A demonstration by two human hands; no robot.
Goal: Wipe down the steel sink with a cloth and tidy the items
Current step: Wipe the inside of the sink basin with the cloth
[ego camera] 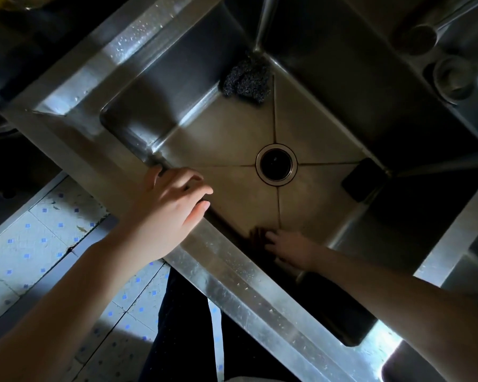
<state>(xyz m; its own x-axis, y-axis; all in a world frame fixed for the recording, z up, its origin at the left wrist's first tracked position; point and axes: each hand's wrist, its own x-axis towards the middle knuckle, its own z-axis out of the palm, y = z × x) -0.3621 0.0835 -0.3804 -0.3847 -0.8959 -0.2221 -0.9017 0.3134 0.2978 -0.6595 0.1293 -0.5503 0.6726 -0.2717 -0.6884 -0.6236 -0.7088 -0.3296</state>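
Your left hand (171, 210) rests on the front rim of the sink (232, 274), fingers relaxed and holding nothing. Your right hand (290, 249) is down in the basin, flat on the floor against the front wall. It's too dim to tell whether a cloth lies under it. This looks like the wiping step, early on. Next, I'd sweep toward the drain (276, 164), then lift out the scourer (244, 81) in the far corner and the dark block (363, 179) in the right corner.
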